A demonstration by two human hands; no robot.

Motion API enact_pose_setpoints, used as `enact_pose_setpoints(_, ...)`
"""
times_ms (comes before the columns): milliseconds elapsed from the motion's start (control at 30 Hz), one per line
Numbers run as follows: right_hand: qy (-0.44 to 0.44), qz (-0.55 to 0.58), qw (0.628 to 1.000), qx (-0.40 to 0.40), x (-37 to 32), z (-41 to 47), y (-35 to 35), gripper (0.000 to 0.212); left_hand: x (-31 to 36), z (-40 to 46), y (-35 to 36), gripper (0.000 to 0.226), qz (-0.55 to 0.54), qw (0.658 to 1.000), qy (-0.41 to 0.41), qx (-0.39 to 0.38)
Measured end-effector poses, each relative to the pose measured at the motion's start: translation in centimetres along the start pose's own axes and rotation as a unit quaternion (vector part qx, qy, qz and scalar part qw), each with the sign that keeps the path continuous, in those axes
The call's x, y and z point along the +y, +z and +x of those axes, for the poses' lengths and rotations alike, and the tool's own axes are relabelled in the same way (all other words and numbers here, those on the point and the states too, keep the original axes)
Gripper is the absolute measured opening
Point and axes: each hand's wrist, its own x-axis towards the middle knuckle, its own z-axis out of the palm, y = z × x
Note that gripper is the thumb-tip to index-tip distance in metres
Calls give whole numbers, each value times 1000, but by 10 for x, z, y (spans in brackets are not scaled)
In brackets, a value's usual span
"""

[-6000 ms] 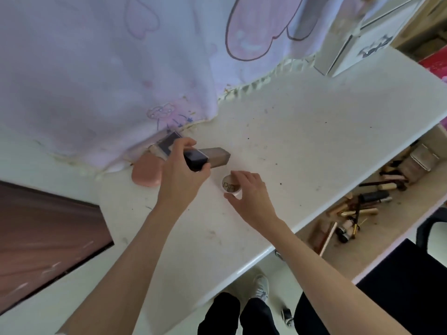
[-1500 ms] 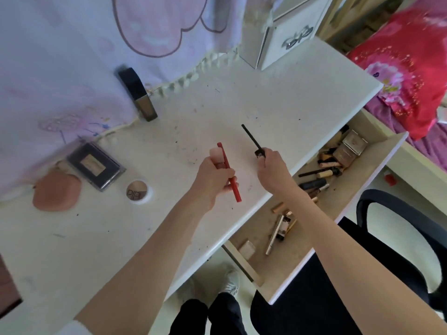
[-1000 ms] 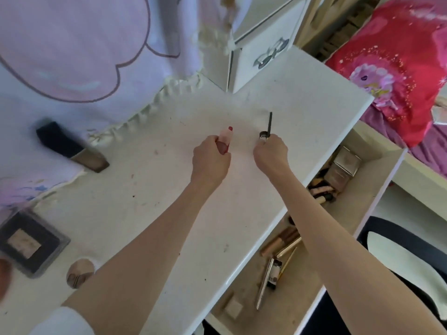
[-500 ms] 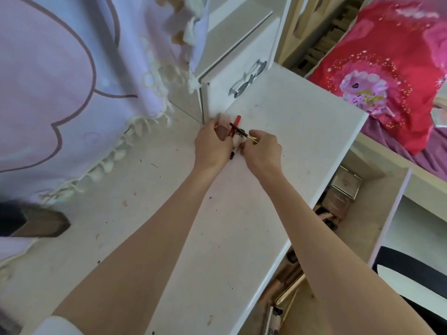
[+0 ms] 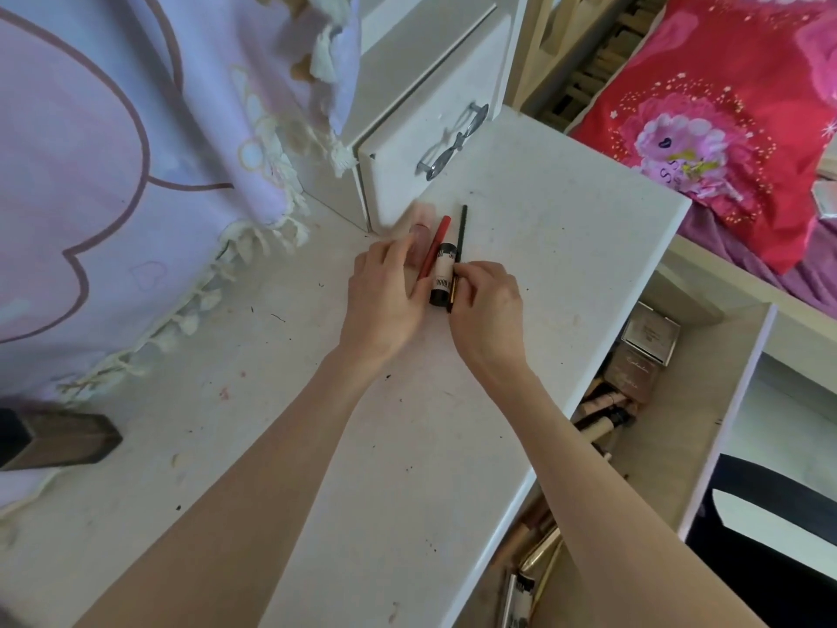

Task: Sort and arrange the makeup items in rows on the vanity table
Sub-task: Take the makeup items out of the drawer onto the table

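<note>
Four makeup items lie side by side on the white vanity table [image 5: 566, 247], just in front of a small drawer unit. From left to right they are a pale pink tube [image 5: 420, 228], a red pencil [image 5: 438, 235], a white tube with black ends [image 5: 444, 269] and a thin black liner [image 5: 461, 226]. My left hand [image 5: 385, 301] rests its straight fingers against the pink tube and the red pencil. My right hand [image 5: 487, 303] pinches the lower, gold-toned end of the black liner beside the white tube.
The small white drawer unit [image 5: 421, 129] with a metal handle stands behind the row. A lilac fringed cloth [image 5: 113, 197] hangs at left, and a dark brown box [image 5: 63, 439] lies at the left edge. An open drawer [image 5: 656, 401] of cosmetics is at right, with a black chair [image 5: 770, 537] beyond it.
Both hands carried the red pencil, pink tube and black liner toward the drawer unit and laid them flat in a row. The white tube now lies between the pencil and the liner.
</note>
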Motion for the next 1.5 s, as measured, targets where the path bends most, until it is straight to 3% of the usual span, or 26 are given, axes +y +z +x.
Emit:
enact_pose_setpoints(167,-64,-75,995,-22,8,-6,-4,32,-3,-1,-5,58,45,998,15,-35)
enact_pose_setpoints(367,-98,-119,987,-36,18,-19,-12,37,-7,-16,-13,48,38,998,31,-33)
enact_pose_setpoints(500,-122,-191,970,-91,29,-37,-20,48,-7,-41,-15,53,62,997,39,-27)
enact_pose_setpoints(900,-83,-250,956,-126,50,-157,-57,56,1,-177,-16,55,171,976,104,-86)
enact_pose_setpoints(1133,-60,-238,966,-84,65,-243,-87,49,13,-269,-20,50,151,972,149,-101)
enact_pose_setpoints(1267,-41,-241,963,-112,86,-270,-93,40,27,-315,0,41,73,974,204,-71)
enact_pose_setpoints(1367,-44,-343,925,-159,101,-278,-90,33,32,-343,25,36,30,979,175,-100)
enact_pose_setpoints(1500,-80,-455,851,-248,108,-254,-87,33,25,-352,68,32,23,980,22,-196)
